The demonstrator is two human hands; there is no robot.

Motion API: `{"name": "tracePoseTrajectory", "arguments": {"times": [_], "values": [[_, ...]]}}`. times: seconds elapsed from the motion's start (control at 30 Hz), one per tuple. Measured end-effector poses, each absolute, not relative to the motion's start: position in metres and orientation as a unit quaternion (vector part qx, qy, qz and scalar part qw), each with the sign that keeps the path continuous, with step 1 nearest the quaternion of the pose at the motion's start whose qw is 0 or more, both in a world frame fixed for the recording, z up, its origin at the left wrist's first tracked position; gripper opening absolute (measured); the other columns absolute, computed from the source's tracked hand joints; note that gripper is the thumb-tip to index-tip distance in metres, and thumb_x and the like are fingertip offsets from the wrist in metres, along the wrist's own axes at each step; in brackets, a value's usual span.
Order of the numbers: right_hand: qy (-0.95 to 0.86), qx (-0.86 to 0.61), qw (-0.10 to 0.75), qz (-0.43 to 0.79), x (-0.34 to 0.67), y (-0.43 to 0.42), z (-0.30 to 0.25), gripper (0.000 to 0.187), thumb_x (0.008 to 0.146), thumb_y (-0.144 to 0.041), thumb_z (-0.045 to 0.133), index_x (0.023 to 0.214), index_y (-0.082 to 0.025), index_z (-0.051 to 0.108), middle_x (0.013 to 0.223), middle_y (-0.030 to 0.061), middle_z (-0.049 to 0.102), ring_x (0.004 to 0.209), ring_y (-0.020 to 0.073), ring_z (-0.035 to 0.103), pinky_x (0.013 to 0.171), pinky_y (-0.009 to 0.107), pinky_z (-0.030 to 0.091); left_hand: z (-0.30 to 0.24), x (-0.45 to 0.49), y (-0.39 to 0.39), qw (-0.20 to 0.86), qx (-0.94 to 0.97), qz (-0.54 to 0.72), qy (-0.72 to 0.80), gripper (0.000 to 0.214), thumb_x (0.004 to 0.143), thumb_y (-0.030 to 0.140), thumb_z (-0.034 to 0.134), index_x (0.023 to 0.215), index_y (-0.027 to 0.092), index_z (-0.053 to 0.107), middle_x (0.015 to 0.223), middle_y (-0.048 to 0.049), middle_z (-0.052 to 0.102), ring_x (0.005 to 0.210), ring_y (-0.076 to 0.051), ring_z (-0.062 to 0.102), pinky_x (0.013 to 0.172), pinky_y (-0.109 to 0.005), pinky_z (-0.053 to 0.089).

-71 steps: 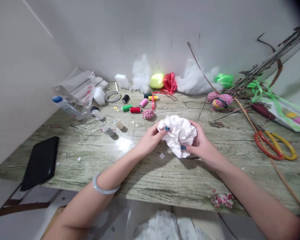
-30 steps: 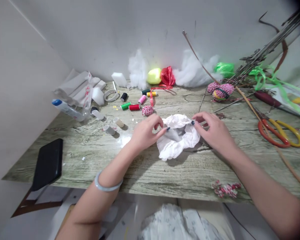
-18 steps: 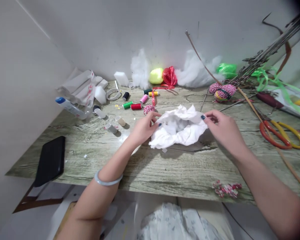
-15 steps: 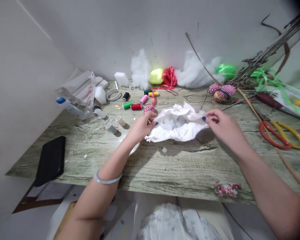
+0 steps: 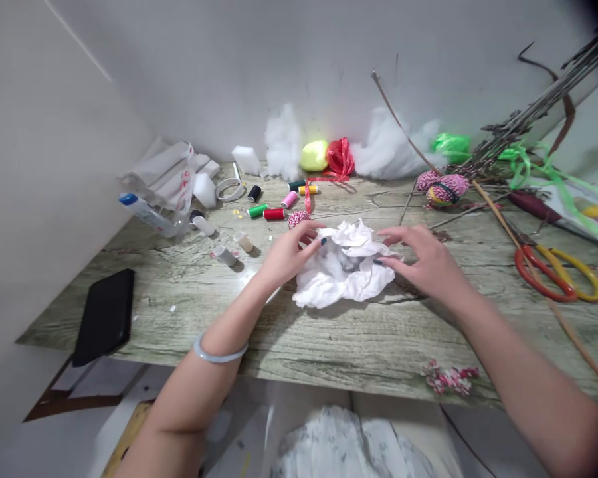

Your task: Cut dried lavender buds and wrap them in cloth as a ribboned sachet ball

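Note:
A crumpled white cloth lies on the wooden table, its edges raised around a tuft of white fluffy stuffing. At the cloth's left edge, my left hand grips the fabric, thumb inside the rim and fingers behind. My right hand is at the opposite edge with thumb and fingers spread apart, the fingertips touching the cloth. Just behind my left hand sits a red-and-white ball of twine.
Behind are thread spools, more fluffy stuffing and a red ribbon bundle. Scissors, twigs and twine bundles occupy the right. A black phone and a glue bottle lie left.
The white cloth has been drawn in from a long, stretched shape to a shorter, rounder one, nearer me. My right hand has moved left and its fingers have spread.

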State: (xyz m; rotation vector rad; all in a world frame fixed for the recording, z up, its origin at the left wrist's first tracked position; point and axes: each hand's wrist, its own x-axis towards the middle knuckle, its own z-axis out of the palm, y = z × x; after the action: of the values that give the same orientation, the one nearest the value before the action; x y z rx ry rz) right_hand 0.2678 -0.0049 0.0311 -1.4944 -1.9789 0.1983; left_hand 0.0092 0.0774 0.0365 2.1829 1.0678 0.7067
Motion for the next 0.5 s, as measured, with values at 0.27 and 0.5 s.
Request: {"name": "tracePoseTrajectory", "arguments": {"times": [0.27,0.5], "values": [[-0.641,-0.683,0.344,0.071,0.271,-0.007,0.032,0.014,0.082,-0.034,0.053,0.08,-0.023,0.061,0.069,0.0007,0.061,0.063,0.017,0.055,0.062,0.029,0.04,0.031,0.011,0.084,0.299,0.774,0.308,0.465,0.02,0.085,0.029,0.051,0.091,0.016,0.065,0.078,-0.001,0.066,0.07,-0.013,0.056,0.065,-0.024,0.041],[-0.587,-0.717,0.281,0.249,0.304,-0.012,0.024,0.021,0.077,-0.036,0.054,0.089,-0.021,0.064,0.074,0.0018,0.067,0.064,0.0185,0.059,0.058,0.029,0.041,0.021,0.005,0.094,0.324,0.748,0.291,0.5,0.02,0.085,0.03,0.051,0.086,0.016,0.065,0.077,-0.0016,0.065,0.069,-0.014,0.055,0.065,-0.025,0.041]]}}
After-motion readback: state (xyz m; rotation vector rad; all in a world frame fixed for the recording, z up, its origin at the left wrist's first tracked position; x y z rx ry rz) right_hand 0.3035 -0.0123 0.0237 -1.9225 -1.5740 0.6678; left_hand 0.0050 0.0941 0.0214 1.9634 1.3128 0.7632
